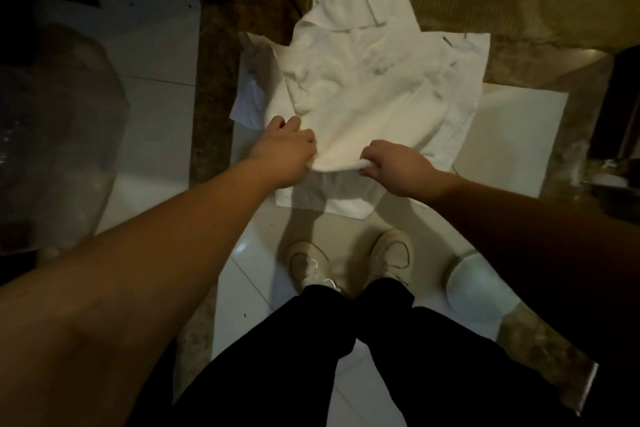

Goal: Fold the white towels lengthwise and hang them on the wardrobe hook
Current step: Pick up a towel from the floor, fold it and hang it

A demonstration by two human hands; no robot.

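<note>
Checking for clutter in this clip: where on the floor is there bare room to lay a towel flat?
Bare white tile lies right of the towel pile, up to the brown border strip. More shows left of the shoes, under the left arm. The middle is crowded: both hands, left hand and right hand, grip the top towel there.
</note>
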